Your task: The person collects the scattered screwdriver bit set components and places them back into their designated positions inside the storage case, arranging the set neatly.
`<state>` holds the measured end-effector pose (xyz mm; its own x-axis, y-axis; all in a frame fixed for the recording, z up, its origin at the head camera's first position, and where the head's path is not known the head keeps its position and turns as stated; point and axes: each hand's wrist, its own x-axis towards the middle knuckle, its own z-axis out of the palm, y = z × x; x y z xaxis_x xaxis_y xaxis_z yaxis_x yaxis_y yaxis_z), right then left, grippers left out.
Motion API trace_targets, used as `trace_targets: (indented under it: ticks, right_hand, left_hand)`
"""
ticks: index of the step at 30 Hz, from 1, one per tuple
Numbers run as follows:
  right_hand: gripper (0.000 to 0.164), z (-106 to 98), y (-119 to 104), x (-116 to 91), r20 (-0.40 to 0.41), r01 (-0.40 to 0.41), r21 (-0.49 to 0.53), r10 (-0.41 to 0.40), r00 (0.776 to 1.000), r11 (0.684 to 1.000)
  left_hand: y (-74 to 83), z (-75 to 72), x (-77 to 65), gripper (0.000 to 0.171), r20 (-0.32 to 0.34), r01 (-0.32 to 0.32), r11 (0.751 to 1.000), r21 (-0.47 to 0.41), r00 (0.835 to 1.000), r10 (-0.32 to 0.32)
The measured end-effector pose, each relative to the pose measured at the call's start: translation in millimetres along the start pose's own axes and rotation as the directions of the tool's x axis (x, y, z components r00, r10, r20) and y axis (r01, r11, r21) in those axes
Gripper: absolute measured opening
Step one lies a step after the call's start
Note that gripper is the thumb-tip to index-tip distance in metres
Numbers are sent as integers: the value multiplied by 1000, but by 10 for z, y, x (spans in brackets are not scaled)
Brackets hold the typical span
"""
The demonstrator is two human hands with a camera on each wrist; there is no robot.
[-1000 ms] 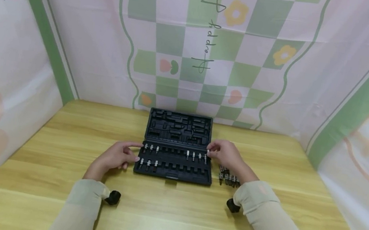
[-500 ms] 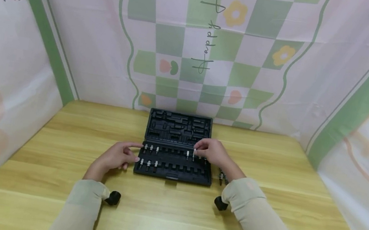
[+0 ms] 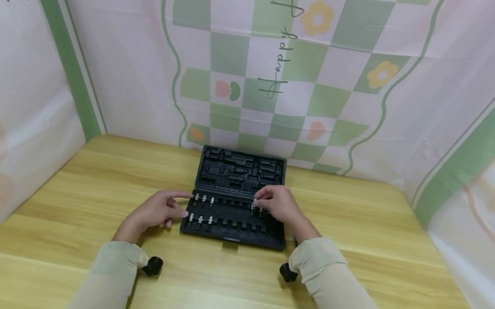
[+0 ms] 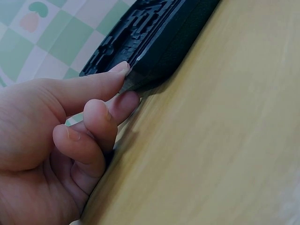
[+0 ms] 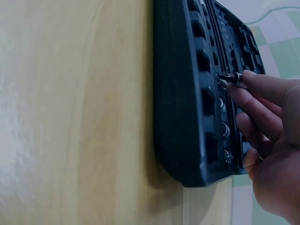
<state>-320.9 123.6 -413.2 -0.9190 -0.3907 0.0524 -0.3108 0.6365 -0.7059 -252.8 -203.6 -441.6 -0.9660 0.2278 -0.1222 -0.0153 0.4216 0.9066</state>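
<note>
A black case (image 3: 231,240) lies unfolded on the table, its lid leaning back. My right hand (image 3: 280,205) is over the right part of its back row. Thumb and forefinger there pinch a small bit socket (image 5: 237,78), silver with a dark tip, beside its slot; whether it is seated I cannot tell. Other bit sockets (image 5: 226,130) in that row are partly hidden by the hand in the head view. At the case's left edge, my left hand (image 3: 157,211) holds the rim between thumb (image 4: 105,89) and forefinger, other fingers curled loosely.
Three bit sockets (image 3: 204,200) stand at the left of the back row, three more (image 3: 200,222) in the front row. Vacant slots fill the front row's right part. The right forearm hides most loose pieces beside the case. A patterned curtain (image 3: 271,62) hangs behind the table.
My right hand has moved left along the back row, from the case's right end to the leftmost bit socket of the right-hand group. The left hand stays put.
</note>
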Motion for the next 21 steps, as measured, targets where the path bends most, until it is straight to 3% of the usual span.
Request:
trace_targets:
  ticks: [21]
  right_hand:
    - [6, 72, -45, 44, -29, -24, -34, 23, 999, 999]
  left_hand:
    - [0, -8, 7, 51, 5, 2, 1000, -13, 1000, -2]
